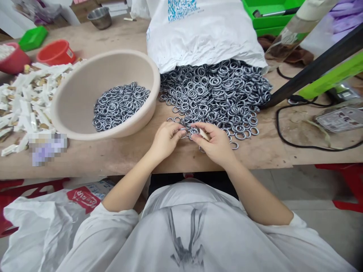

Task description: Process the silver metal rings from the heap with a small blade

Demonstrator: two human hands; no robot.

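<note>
At the front edge of the ring pile, my left hand is closed, with thumb and forefinger pinching a grey ring. Close beside it, my right hand is closed around a small pale stick-like piece; its exact kind is hard to make out. Between the two sets of fingertips lie more rings, partly hidden. A large heap of shiny grey rings spills from a white sack just beyond my hands. To the left, a big beige basin holds many similar rings, tilted into its near right side.
White strips are piled at the far left, near red bowls and a green tray. A metal bowl stands at the back. On the right are a slanting black bar, a black cable and a bottle.
</note>
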